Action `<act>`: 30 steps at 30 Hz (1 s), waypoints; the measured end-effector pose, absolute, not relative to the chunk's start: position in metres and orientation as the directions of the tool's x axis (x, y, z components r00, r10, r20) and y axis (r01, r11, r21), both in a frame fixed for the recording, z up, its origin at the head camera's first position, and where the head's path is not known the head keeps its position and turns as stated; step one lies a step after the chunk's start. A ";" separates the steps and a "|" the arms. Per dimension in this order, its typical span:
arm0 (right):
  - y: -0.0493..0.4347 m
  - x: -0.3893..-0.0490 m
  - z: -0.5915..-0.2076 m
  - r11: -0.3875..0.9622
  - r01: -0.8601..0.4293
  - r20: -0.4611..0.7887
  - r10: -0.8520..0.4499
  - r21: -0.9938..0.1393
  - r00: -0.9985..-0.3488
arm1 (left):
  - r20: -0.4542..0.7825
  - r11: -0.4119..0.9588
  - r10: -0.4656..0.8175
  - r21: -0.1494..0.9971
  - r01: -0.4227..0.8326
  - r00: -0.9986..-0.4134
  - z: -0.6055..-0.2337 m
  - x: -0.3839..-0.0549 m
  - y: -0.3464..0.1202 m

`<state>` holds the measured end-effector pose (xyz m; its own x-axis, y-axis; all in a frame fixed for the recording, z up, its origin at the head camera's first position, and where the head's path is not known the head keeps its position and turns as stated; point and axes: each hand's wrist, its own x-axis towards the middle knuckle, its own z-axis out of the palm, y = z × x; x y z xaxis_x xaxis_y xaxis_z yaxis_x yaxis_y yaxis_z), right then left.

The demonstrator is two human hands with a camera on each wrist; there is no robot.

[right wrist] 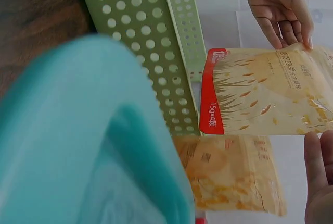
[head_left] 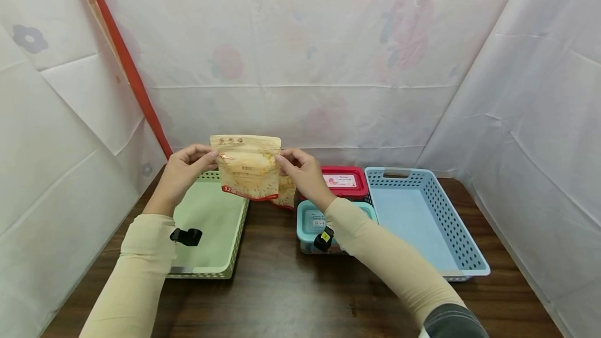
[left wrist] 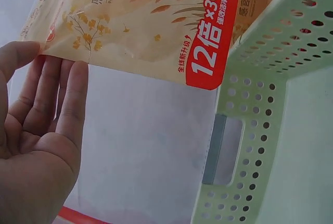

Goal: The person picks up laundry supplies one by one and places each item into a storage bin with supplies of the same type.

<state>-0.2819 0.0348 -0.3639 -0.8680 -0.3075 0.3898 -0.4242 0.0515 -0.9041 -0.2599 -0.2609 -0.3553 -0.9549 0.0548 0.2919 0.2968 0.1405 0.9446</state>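
A pale yellow pouch with a red bottom band [head_left: 249, 168] is held upright in the air by both hands. My left hand [head_left: 184, 172] pinches its left side edge between thumb and fingers. On the opposite side, my right hand [head_left: 306, 173] pinches the right edge. The left wrist view shows the printed front of the pouch [left wrist: 140, 26] and the left fingertips at its edge. Behind it stands a second, similar pouch [right wrist: 231, 174], partly hidden in the head view. A light green basket [head_left: 211, 252] lies below the left hand.
A teal-lidded container [head_left: 306, 226] stands under the right forearm, with a red-lidded container [head_left: 361, 184] behind it. To the right is a light blue basket [head_left: 408, 218]. White patterned cloth [head_left: 300, 40] encloses the dark wooden table [head_left: 272, 286] at the back and sides.
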 end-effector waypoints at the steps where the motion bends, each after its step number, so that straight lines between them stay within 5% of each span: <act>1: 0.032 -0.281 -0.363 0.054 -0.419 0.384 -0.305 -0.907 -0.871 | 0.293 0.125 0.054 0.947 0.297 -0.955 -0.355 -0.260 -0.263; 30: -0.041 -0.286 -0.364 -0.046 -0.367 0.367 -0.238 -0.929 -0.899 | 0.371 -0.121 -0.139 0.914 0.388 -0.918 -0.359 -0.245 -0.309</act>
<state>-0.2863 -0.0411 -0.3644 -0.8992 -0.2385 0.3669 -0.3668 -0.0464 -0.9292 -0.2455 -0.3091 -0.3592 -0.9180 -0.1391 0.3714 0.3880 -0.1215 0.9136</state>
